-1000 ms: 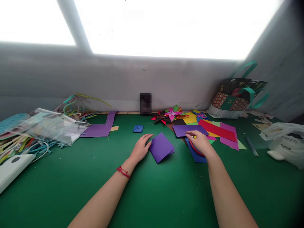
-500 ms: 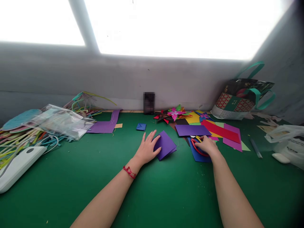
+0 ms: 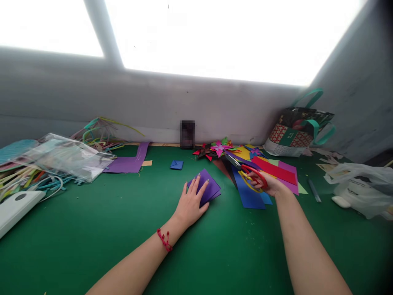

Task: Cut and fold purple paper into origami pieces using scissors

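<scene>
My left hand point(image 3: 192, 200) lies flat with its fingers stretched over a folded purple paper point(image 3: 211, 186) on the green table. My right hand point(image 3: 264, 184) is closed around the red and yellow handles of a pair of scissors point(image 3: 245, 169), whose dark blades point up and to the left. Under the scissors lie blue paper sheets point(image 3: 245, 196), and a red paper strip point(image 3: 274, 170) lies just behind my right hand. A small folded blue paper point(image 3: 176, 164) sits beyond my left hand.
Folded paper stars point(image 3: 219, 148) and a phone point(image 3: 187, 134) stand along the wall. On the left are a clear plastic bag point(image 3: 66, 157), pipe cleaners and a white device point(image 3: 18, 209). A patterned bag point(image 3: 293, 133), a pen point(image 3: 313, 190) and a white plastic bag point(image 3: 356, 188) are on the right.
My right hand has lifted the scissors off the blue paper. My left hand has slid further over the folded purple paper. The view has turned slightly to the right.
</scene>
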Action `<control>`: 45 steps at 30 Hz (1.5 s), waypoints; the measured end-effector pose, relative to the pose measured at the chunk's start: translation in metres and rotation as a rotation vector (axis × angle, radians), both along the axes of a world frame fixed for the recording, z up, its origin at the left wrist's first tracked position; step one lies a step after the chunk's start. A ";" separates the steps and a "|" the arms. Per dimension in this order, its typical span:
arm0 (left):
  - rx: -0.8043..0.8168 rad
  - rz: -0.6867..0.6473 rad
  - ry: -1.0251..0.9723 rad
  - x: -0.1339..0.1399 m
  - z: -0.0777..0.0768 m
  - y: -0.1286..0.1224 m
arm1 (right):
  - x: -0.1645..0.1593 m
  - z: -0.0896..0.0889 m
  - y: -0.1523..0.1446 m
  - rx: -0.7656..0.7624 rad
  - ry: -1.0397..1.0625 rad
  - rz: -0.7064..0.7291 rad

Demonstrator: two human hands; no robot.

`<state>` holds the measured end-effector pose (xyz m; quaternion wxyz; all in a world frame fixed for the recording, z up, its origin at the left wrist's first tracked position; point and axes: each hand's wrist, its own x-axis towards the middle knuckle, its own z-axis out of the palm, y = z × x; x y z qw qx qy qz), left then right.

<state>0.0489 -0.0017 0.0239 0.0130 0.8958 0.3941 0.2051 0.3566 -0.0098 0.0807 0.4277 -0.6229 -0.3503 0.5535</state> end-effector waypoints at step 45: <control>-1.048 0.190 -1.442 -0.051 0.023 0.007 | -0.169 -0.040 -0.020 0.461 0.031 -0.330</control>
